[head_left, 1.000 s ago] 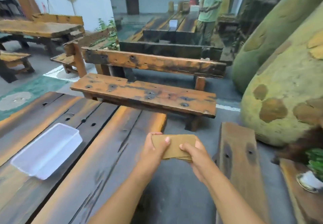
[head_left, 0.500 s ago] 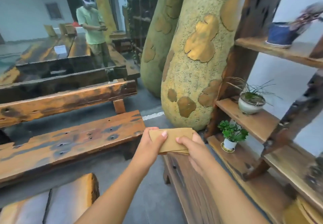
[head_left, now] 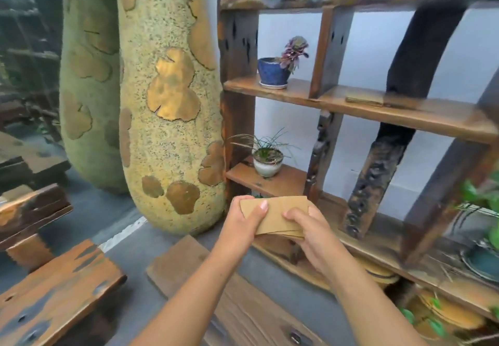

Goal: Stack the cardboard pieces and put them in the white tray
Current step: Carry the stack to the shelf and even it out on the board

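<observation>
**Both hands held the cardboard stack**

The left hand point(head_left: 244, 217) and right hand point(head_left: 310, 233) pinched a small stack of cardboard pieces point(head_left: 279, 216) between them, up in the air in front of a wooden shelf point(head_left: 405, 113). Another cardboard piece point(head_left: 364, 100) lay on that shelf, near a blue pot point(head_left: 272, 71).

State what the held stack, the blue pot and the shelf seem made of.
Stack: brown cardboard, matte, thin layered edges.
Blue pot: likely glazed ceramic, with a slight sheen.
Shelf: rough weathered wood, grain and dark charred-looking patches; finish unclear.
</observation>
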